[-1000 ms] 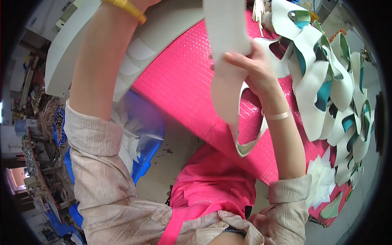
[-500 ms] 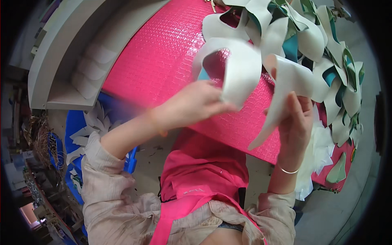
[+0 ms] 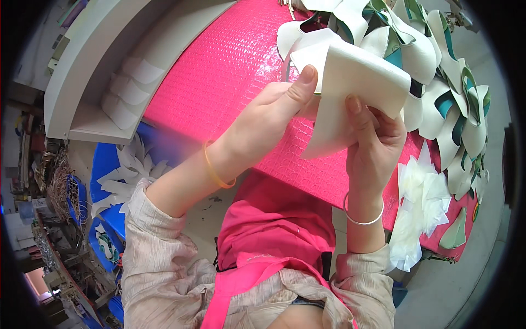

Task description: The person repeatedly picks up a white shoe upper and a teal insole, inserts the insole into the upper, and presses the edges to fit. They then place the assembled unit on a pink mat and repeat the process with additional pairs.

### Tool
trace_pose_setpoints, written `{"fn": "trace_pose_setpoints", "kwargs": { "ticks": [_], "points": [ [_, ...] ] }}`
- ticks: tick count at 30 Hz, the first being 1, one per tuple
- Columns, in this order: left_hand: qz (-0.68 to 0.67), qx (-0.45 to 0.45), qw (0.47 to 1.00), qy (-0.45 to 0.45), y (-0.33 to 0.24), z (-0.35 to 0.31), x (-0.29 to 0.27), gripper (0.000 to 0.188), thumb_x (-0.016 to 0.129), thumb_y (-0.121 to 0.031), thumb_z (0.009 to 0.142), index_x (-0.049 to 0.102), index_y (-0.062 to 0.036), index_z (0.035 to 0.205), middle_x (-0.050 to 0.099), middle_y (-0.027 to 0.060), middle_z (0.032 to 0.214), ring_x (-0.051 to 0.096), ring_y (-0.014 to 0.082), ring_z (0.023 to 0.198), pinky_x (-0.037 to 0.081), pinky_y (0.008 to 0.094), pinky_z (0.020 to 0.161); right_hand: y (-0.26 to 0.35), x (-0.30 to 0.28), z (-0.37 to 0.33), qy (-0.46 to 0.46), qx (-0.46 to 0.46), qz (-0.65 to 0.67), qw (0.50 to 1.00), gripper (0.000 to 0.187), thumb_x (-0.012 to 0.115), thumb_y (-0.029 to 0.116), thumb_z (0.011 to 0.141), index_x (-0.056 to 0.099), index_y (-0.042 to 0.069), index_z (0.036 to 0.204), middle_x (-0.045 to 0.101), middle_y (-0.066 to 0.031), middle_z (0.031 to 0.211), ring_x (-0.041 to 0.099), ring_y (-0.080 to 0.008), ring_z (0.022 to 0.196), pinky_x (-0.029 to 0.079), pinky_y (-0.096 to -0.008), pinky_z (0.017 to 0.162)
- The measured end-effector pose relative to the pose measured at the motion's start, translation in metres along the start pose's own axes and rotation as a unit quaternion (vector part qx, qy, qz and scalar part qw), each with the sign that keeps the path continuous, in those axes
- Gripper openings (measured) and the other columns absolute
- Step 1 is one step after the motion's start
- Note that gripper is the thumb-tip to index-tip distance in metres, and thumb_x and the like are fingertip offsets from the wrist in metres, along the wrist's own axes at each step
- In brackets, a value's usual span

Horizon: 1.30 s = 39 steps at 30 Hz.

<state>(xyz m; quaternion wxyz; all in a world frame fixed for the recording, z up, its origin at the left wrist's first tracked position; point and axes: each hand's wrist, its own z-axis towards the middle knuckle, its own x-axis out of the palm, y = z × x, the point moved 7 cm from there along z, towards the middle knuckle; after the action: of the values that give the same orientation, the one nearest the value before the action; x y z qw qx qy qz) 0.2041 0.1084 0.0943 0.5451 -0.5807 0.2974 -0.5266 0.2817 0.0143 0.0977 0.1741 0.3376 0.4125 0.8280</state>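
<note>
In front of my chest, above the pink table, both hands hold up white shoe-upper pieces. My left hand (image 3: 266, 118) is closed, its thumb pressed on a white shoe upper (image 3: 308, 57) at the left. My right hand (image 3: 377, 129) pinches a folded white shoe-upper piece (image 3: 364, 71) between thumb and fingers. This piece overlaps the left one, with its lower tip hanging down. Whether the two pieces are joined, I cannot tell. Behind them lies a heap of white shoe uppers (image 3: 419, 55) with green and teal linings.
The pink textured table cover (image 3: 219, 71) spreads under my hands. White thin sheets (image 3: 419, 200) hang over the near right edge beside a pale green piece (image 3: 453, 229). A grey box-like housing (image 3: 98, 129) holding white pieces stands at left, above blue bins (image 3: 112, 219) with white scraps.
My hands have come together, bringing the two separate white pieces into overlap. My left hand has risen and its thumb now points up. The right piece has turned to show a broad flat face.
</note>
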Motion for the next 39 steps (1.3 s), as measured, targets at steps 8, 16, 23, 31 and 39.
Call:
{"fn": "trace_pose_setpoints", "kwargs": {
  "ticks": [8, 16, 23, 31, 39],
  "points": [
    [0.129, 0.006, 0.991, -0.018, -0.004, -0.001, -0.001, 0.041, 0.048, -0.034, 0.091, 0.059, 0.0048, 0.099, 0.063, 0.0048, 0.083, 0.058, 0.0090, 0.076, 0.046, 0.0235, 0.068, -0.001, 0.001, 0.003, 0.005, -0.002, -0.050, 0.999, 0.030, 0.063, 0.003, 0.081, 0.055, -0.003, 0.110, 0.062, -0.0083, 0.101, 0.057, -0.0105, 0.088, 0.047, -0.0224, 0.073],
    [-0.015, -0.041, 0.999, 0.000, -0.026, 0.053, -0.002, 0.035, 0.048, -0.028, 0.091, 0.059, 0.0052, 0.098, 0.064, 0.0088, 0.084, 0.060, 0.0127, 0.073, 0.048, 0.0238, 0.067, -0.008, -0.013, -0.020, -0.050, 0.010, -0.106, 0.993, 0.071, 0.054, -0.010, 0.079, 0.017, 0.004, 0.139, 0.030, -0.0172, 0.137, 0.057, -0.0269, 0.101, 0.057, -0.0271, 0.069],
    [-0.012, -0.071, 0.997, -0.001, -0.035, 0.069, 0.004, 0.042, 0.044, -0.034, 0.093, 0.058, 0.0056, 0.096, 0.064, 0.0107, 0.084, 0.061, 0.0148, 0.072, 0.048, 0.0267, 0.064, -0.011, -0.010, -0.011, -0.065, -0.008, -0.080, 0.995, 0.069, 0.055, -0.007, 0.080, 0.018, 0.004, 0.138, 0.032, -0.0195, 0.135, 0.062, -0.0240, 0.088, 0.058, -0.0262, 0.057],
    [-0.084, -0.108, 0.989, -0.055, -0.034, 0.068, 0.007, 0.037, 0.046, -0.030, 0.093, 0.057, 0.0049, 0.097, 0.063, 0.0104, 0.085, 0.061, 0.0170, 0.075, 0.048, 0.0273, 0.069, -0.026, -0.020, -0.006, -0.085, -0.006, -0.130, 0.988, 0.060, 0.063, 0.002, 0.080, 0.034, 0.003, 0.132, 0.062, -0.0114, 0.099, 0.060, -0.0104, 0.070, 0.048, -0.0200, 0.055],
    [0.074, -0.062, 0.991, -0.090, -0.043, 0.078, 0.002, 0.026, 0.056, -0.023, 0.087, 0.061, 0.0027, 0.091, 0.063, 0.0063, 0.078, 0.059, 0.0109, 0.064, 0.049, 0.0246, 0.061, -0.067, -0.025, -0.001, -0.093, -0.082, -0.389, 0.913, 0.039, 0.065, 0.009, 0.079, 0.050, 0.002, 0.114, 0.061, -0.0047, 0.066, 0.052, -0.0104, 0.050, 0.042, -0.0238, 0.045]
  ]
}}
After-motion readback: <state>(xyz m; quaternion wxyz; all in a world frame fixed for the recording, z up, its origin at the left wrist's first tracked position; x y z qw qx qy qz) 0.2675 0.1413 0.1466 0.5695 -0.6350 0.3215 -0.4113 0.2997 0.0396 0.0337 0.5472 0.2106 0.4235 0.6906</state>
